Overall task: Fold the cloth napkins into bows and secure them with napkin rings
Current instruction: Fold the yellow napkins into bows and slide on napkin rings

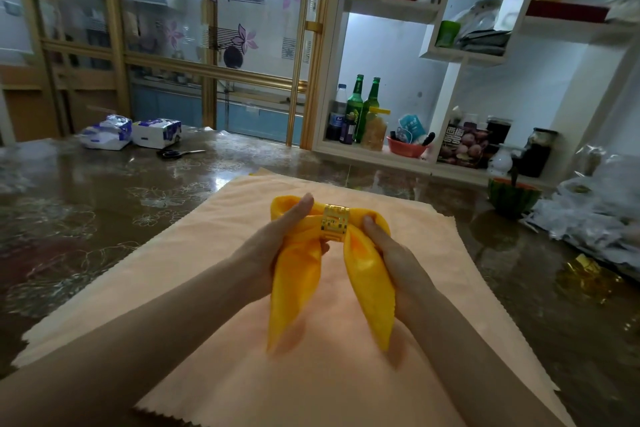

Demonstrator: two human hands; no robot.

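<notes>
While ringed, napkin (296, 274) within curled fingers (300, 209).

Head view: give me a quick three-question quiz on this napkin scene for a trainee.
1. True or false: the ring sits round the middle of the napkin.
2. What covers the table beneath the napkin? A) peach cloth B) tray C) plate
3. How many hands hold the napkin?
Key: 1 true. 2 A. 3 two, the left hand and the right hand.
</notes>
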